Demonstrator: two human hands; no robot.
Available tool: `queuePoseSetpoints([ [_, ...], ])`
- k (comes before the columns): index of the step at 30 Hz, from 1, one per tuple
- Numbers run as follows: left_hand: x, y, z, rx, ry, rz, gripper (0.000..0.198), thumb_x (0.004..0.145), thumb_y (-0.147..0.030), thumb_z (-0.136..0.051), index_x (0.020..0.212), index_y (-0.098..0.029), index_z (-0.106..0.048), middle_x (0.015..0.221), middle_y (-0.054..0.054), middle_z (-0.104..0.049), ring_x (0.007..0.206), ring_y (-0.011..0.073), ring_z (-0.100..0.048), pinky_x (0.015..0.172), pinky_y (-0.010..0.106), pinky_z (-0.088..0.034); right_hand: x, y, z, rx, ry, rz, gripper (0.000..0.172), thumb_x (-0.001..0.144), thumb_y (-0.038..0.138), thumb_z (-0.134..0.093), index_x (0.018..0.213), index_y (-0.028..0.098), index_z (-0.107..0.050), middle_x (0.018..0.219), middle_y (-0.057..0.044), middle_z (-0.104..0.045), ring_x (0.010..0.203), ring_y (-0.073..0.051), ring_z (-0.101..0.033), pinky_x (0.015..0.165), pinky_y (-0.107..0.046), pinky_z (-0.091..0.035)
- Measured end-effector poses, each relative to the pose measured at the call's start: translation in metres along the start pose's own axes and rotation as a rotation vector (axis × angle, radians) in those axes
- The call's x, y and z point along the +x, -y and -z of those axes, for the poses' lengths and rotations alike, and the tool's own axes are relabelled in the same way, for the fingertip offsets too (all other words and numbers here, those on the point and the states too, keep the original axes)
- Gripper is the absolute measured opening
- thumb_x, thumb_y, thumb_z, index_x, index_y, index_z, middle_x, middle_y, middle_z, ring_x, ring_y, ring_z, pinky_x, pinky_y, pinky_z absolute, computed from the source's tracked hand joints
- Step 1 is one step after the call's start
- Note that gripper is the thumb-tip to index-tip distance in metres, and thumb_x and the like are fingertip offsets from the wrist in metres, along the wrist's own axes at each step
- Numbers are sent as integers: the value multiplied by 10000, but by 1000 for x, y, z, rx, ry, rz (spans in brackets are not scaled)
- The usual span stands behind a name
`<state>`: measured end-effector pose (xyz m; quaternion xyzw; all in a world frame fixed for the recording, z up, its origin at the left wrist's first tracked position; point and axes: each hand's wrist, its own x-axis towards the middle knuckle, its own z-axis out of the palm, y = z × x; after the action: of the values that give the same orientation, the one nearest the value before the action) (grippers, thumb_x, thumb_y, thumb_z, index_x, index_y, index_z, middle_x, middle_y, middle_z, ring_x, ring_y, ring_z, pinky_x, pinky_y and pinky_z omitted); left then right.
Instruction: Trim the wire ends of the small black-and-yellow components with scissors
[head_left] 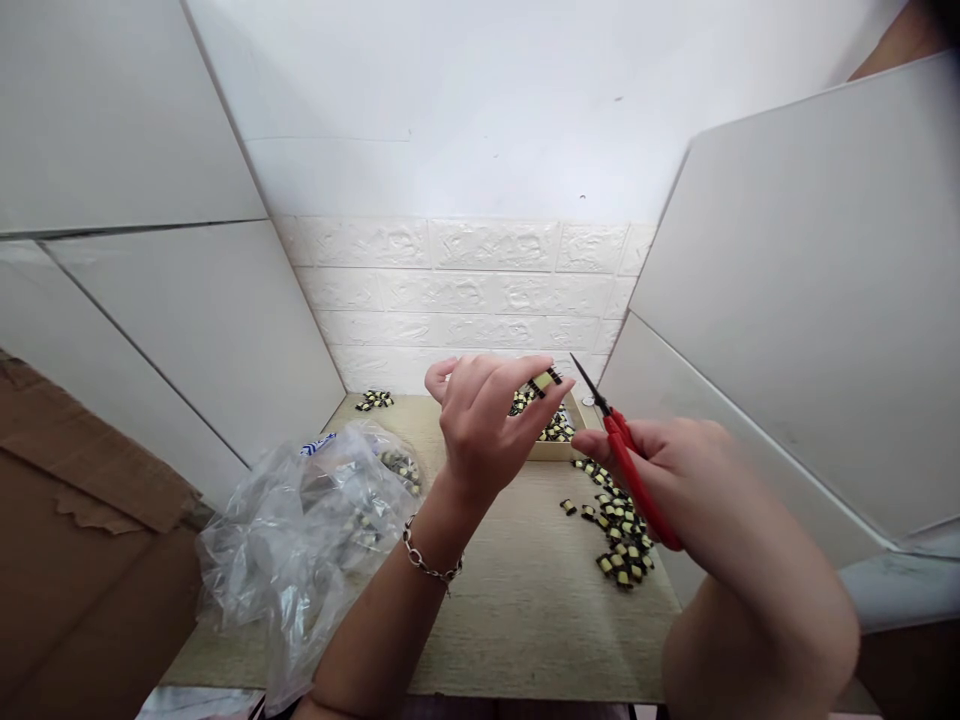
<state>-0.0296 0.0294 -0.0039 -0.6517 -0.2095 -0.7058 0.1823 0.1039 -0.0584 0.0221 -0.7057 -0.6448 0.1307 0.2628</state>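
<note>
One yellow-and-black piece (544, 381), up in the air over the rear of the worktop (510, 620), at the fingertips of the left hand (487, 420). Pinched narrowly: thumb below, forefinger above. Yellow in the middle, black and bristly at both ends. Long axis, taken through the black ends, slanting gently up to the right; right end facing out of the pinch toward the scissors (637, 480).

Scissors just to the right, slanting steeply up and left. Tip beside the piece and slightly higher in view, apart from it. Probably the relation that matters most: right end of piece to blade tip, two slants crossing rather than lining up. Depth of gap hard to judge from one view. Blades close together, or too fine to separate here.

Right hand (667, 455) wrapped around the red handles, lower right of the piece. Nearer of the two: left hand, in contact; right hand closer only by way of the blades.

Behind the pinch, partly hidden: shallow box (553, 453) with many like pieces. Below the right hand: loose pile (622, 540). Back left: small cluster (375, 400). Nearer, left: crumpled clear bag (300, 550), more pieces in or under it, unclear which. Beyond: white brick-patterned wall (480, 290).
</note>
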Motion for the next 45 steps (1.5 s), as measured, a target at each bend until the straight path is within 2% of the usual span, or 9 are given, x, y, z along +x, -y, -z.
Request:
queuePoseSetpoints([
  [7,-1,-1,0,-83,14,98,191,661,-255,-691,817,-221,-585,705,-37,-647,621,91,-555,724,299,-370,0,2,1,-12,0,4,490,736,583,-451,476,169,-430,416,30,-389,383,-72,-327,356,-197,-248],
  [10,-1,1,-2,-388,129,457,208,709,-328,-638,875,-218,-577,803,6,-632,722,107,-568,717,280,-423,-2,1,1,22,-22,-8,473,740,569,-465,488,169,-449,423,27,-412,388,-72,-346,354,-191,-261],
  [13,-1,5,-2,-866,433,873,267,779,-427,-520,932,-210,-543,870,48,-615,754,118,-580,686,272,-461,-5,1,2,119,-26,-25,454,758,561,-451,527,172,-492,418,27,-434,368,-75,-372,353,-194,-282],
  [16,0,7,-2,-1261,680,1164,264,817,-450,-438,924,-227,-531,881,43,-599,694,104,-565,695,295,-476,-6,2,3,172,-137,-68,471,769,583,-414,551,179,-517,429,16,-473,390,-92,-424,372,-204,-308],
  [19,0,5,-1,-1556,691,1415,211,792,-421,-504,885,-238,-555,846,20,-578,655,82,-533,718,304,-476,-5,4,4,157,-275,-111,522,746,635,-396,529,177,-517,431,1,-487,422,-114,-458,390,-222,-322],
  [23,3,-1,3,-1830,660,1658,170,758,-368,-580,852,-227,-579,767,-14,-559,634,57,-512,730,287,-459,-4,5,3,154,-312,-104,563,717,677,-390,500,173,-517,422,-5,-482,407,-115,-453,385,-231,-324],
  [30,4,-3,6,-1915,594,1669,236,717,-354,-633,879,-190,-582,750,-38,-561,690,65,-536,733,275,-413,-7,8,4,82,-331,-28,561,704,679,-401,462,180,-488,370,12,-441,364,-90,-380,363,-211,-304],
  [35,1,2,4,-1879,525,1548,244,674,-319,-680,879,-206,-609,763,-41,-566,682,43,-522,683,227,-398,-8,2,2,-253,-331,126,540,681,653,-467,434,183,-364,350,29,-368,375,-82,-283,380,-214,-239],
  [45,6,10,7,-1630,519,1346,255,601,-257,-739,835,-207,-650,743,-39,-574,671,42,-515,687,216,-387,-8,4,1,-401,-238,48,548,681,696,-406,460,196,-393,397,13,-464,395,-114,-358,429,-232,-249],
])
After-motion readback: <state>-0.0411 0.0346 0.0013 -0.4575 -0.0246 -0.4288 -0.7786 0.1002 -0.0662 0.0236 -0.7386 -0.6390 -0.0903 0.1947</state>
